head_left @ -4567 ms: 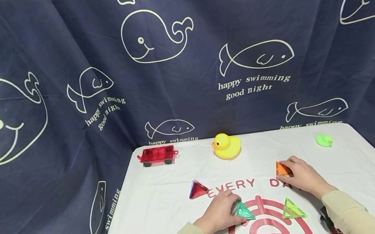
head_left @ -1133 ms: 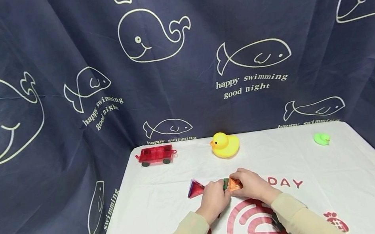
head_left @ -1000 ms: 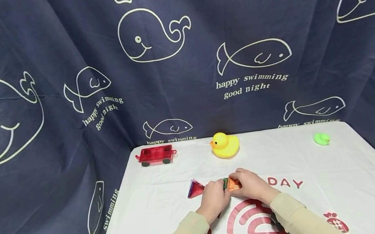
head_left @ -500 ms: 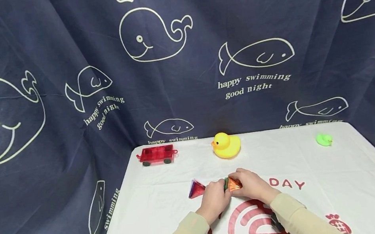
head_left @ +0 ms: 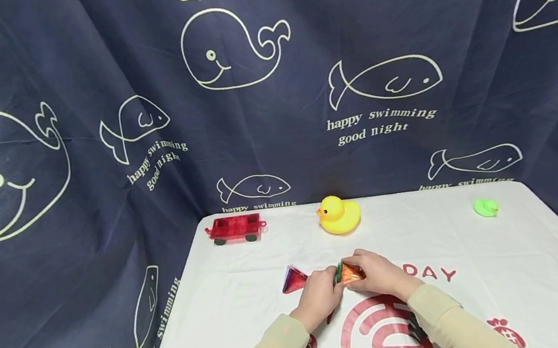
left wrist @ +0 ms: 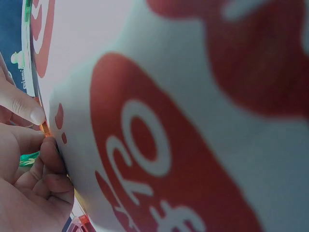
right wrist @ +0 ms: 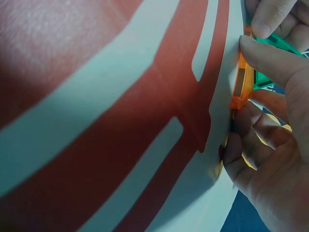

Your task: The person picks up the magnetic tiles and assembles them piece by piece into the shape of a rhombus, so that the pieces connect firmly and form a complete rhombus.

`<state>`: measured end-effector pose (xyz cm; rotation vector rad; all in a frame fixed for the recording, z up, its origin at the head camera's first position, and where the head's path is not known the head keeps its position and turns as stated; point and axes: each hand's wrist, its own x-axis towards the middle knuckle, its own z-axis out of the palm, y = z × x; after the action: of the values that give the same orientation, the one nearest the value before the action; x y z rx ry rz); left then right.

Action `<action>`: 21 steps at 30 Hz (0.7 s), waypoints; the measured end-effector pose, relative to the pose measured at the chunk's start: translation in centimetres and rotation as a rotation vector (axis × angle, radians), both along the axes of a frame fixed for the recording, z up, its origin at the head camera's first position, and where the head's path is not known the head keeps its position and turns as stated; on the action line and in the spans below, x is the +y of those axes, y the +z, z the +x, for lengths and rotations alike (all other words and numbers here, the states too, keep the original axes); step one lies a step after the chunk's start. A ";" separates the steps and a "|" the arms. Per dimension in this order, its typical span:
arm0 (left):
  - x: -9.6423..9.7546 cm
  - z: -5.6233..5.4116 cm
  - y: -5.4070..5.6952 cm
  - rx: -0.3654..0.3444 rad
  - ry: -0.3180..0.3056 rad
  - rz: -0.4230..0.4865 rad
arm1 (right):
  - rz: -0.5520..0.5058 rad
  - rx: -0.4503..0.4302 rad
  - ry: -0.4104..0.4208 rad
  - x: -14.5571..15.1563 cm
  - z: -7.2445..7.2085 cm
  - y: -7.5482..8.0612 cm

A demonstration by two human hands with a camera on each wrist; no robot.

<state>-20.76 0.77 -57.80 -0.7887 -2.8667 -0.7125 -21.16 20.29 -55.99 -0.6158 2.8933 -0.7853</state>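
In the head view my left hand (head_left: 318,294) and right hand (head_left: 380,274) meet mid-table, fingertips close together. My right hand pinches an orange translucent triangular magnetic tile (head_left: 351,274), whose edge also shows in the right wrist view. Behind it stands a green triangular magnetic tile (right wrist: 280,46), held by my left hand and mostly covered by its fingers. The two tiles touch or nearly touch. Just left of my left hand lies a red triangular magnetic tile (head_left: 294,279) with a purple edge. Some yellow shows behind my right fingers; what it belongs to is unclear.
Along the back edge of the white tablecloth (head_left: 214,320) stand a red wheeled toy car base (head_left: 235,228) and a yellow rubber duck (head_left: 339,216). A small green duck (head_left: 486,207) sits at the back right. A dark blue curtain (head_left: 273,133) hangs behind the table.
Since the oldest frame, both hands have come together with the green and orange tiles. The yellow-green tile seen on the cloth then is out of sight. Over the last second the hands barely move.
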 end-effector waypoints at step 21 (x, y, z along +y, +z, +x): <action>0.0 0.0 0.0 -0.050 0.009 0.010 | -0.026 -0.029 -0.009 1.8 1.0 0.8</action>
<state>-20.77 0.79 -57.82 -0.7665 -2.9069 -0.7561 -20.19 22.14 -55.19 -0.5895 2.8657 -0.8267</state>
